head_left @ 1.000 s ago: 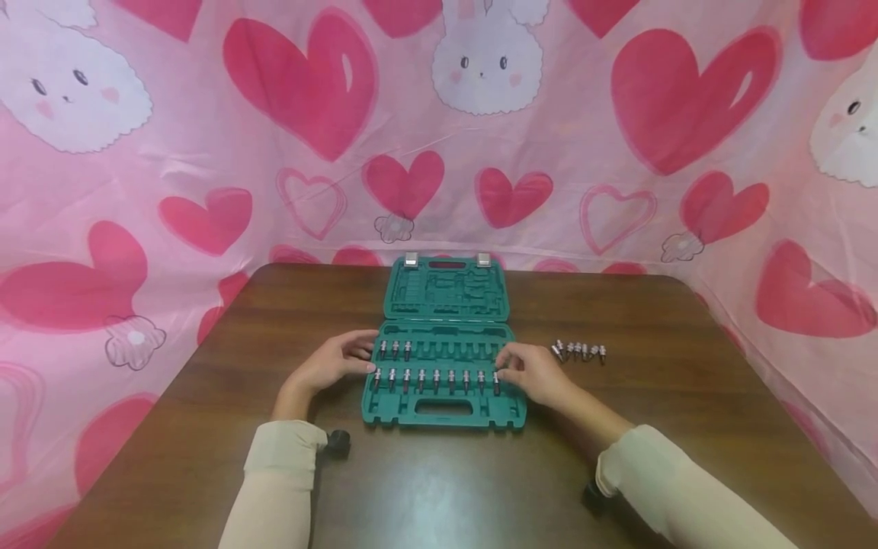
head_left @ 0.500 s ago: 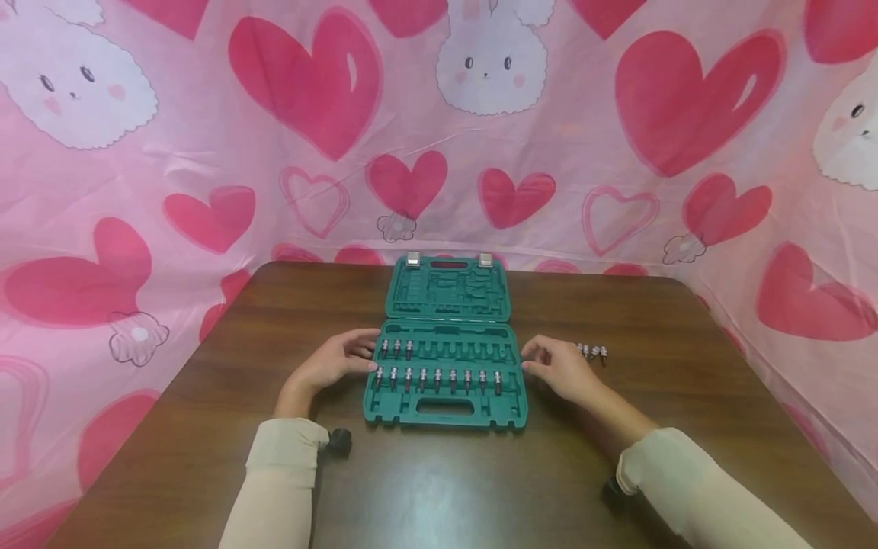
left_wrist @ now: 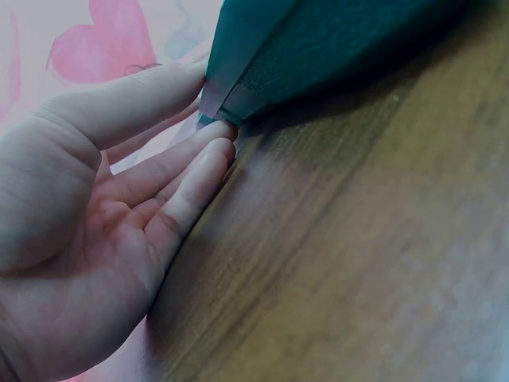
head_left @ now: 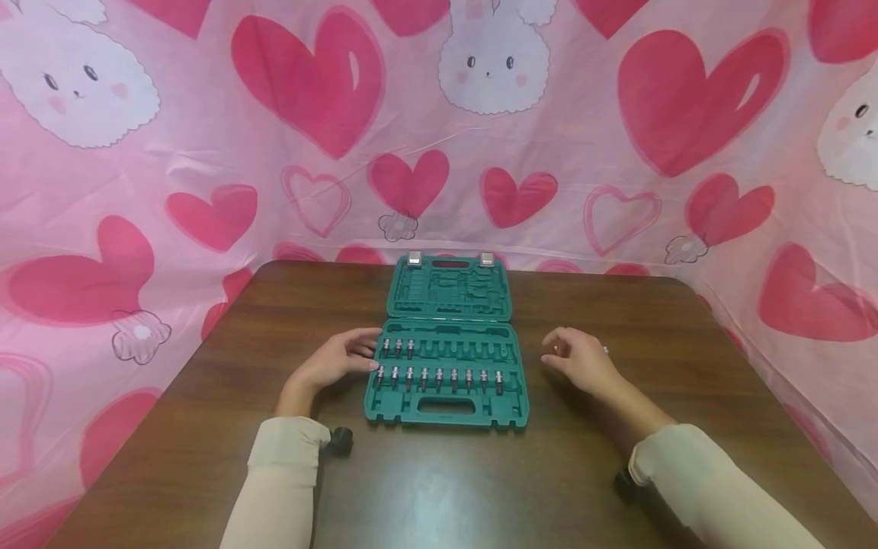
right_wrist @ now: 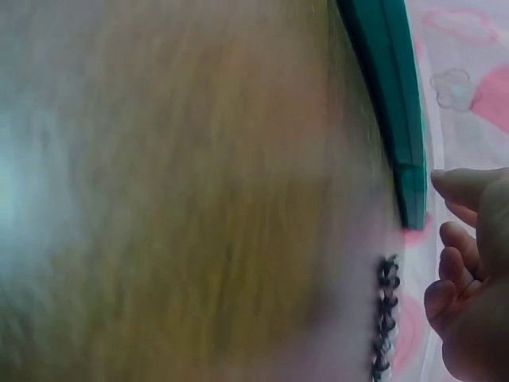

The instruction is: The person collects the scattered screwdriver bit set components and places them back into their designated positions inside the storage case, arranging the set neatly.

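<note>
A green plastic tool case (head_left: 389,406) lies unfolded on the table. Several silver socket bits with dark tips (head_left: 439,378) fill its front row; three more (head_left: 398,348) sit at the left of the back row. My left hand (head_left: 336,358) rests against the case's left side, its fingertips at the case wall (left_wrist: 254,79) in the left wrist view. My right hand (head_left: 578,360) hovers right of the case with loosely bent fingers, holding nothing. Loose socket bits (right_wrist: 387,314) lie in a line near it in the right wrist view, mostly hidden by that hand in the head view.
The case lid (head_left: 449,286), with two metal latches, lies back toward the far table edge. Brown wood table (head_left: 439,488) spreads around the case. A pink heart-print cloth (head_left: 329,122) hangs behind and at the sides. Black wrist cameras (head_left: 341,441) jut below the sleeves.
My right hand has let go of the rightmost front-row socket bit, which stays in its slot, and moved right over the loose bits. My left hand stays at the case's side.
</note>
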A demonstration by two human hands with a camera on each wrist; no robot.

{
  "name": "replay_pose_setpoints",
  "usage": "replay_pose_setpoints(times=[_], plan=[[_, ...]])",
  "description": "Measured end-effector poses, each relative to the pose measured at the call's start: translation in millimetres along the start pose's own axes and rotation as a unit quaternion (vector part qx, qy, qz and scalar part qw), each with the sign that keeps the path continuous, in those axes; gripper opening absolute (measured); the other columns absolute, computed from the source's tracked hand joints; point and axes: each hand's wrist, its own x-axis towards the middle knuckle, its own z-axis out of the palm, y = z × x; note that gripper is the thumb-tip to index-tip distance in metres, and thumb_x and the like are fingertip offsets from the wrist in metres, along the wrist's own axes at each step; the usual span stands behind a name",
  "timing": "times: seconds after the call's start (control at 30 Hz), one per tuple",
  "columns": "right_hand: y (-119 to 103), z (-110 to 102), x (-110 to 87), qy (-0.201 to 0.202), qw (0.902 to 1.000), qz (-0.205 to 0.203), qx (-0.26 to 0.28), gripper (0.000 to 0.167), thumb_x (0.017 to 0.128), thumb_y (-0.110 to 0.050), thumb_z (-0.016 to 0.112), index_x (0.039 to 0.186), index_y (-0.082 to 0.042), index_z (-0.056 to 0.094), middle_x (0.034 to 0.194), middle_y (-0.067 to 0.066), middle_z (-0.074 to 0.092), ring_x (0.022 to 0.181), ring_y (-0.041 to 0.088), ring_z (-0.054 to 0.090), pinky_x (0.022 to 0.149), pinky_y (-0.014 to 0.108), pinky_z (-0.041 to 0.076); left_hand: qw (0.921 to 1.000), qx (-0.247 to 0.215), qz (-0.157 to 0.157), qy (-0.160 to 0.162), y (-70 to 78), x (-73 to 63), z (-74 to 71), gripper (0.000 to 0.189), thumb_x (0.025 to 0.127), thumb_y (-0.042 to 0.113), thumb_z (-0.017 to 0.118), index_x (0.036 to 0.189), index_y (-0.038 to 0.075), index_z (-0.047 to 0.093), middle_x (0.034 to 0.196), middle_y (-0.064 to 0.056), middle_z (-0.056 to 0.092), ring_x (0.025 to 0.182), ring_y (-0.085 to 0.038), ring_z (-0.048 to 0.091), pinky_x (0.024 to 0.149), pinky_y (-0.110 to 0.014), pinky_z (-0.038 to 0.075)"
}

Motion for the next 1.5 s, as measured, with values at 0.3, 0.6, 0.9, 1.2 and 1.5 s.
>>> replay_pose_setpoints(times=[0.3,0.6,0.9,1.2,1.5], plan=[[15,-11,0.4,-0.015,0.9998,-0.006,-0.015,0.031,0.08,-0.016,0.081,0.107,-0.009,0.067,0.083,0.003,0.056,0.077,0.022,0.052,0.067,0.037,0.044,1.0,0.003,-0.003,0.002,-2.6,1.8,-0.9,0.063,0.085,0.022,0.076,0.142,0.014,0.049,0.122,-0.01,0.06,0.111,-0.028,0.056,0.098,-0.05,0.043],[30,-23,-2.6,0.002,0.9985,-0.008,-0.054,0.03,0.078,-0.015,0.081,0.103,-0.009,0.067,0.075,0.0,0.055,0.068,0.018,0.05,0.06,0.035,0.04,0.9999,-0.006,-0.008,-0.004,4.0,-0.6,-0.1,0.064,0.088,0.015,0.073,0.144,0.007,0.045,0.125,-0.015,0.059,0.113,-0.034,0.054,0.098,-0.052,0.042],[45,-37,-7.0,-0.003,0.9978,0.011,-0.065,0.039,0.079,-0.018,0.081,0.111,-0.007,0.063,0.073,0.001,0.054,0.065,0.017,0.05,0.058,0.035,0.04,0.9999,-0.006,-0.01,-0.011,31.8,-11.7,-1.7,0.061,0.088,0.01,0.072,0.143,0.002,0.045,0.124,-0.018,0.059,0.113,-0.037,0.054,0.098,-0.051,0.042],[56,-43,-11.1,-0.004,0.9968,0.022,-0.077,0.04,0.079,-0.018,0.08,0.113,-0.005,0.062,0.076,0.001,0.057,0.067,0.018,0.052,0.06,0.036,0.04,0.9999,-0.008,-0.007,-0.006,7.7,-2.0,-0.6,0.063,0.088,0.012,0.072,0.144,0.004,0.044,0.125,-0.018,0.059,0.113,-0.037,0.054,0.098,-0.053,0.042],[67,-52,-13.8,0.011,0.9942,0.023,-0.104,0.036,0.081,-0.02,0.077,0.11,-0.004,0.064,0.083,0.009,0.062,0.077,0.028,0.058,0.067,0.049,0.044,1.0,0.0,0.004,0.001,-2.7,1.3,-0.1,0.062,0.087,0.019,0.074,0.143,0.012,0.048,0.124,-0.011,0.06,0.111,-0.029,0.056,0.097,-0.049,0.044]])
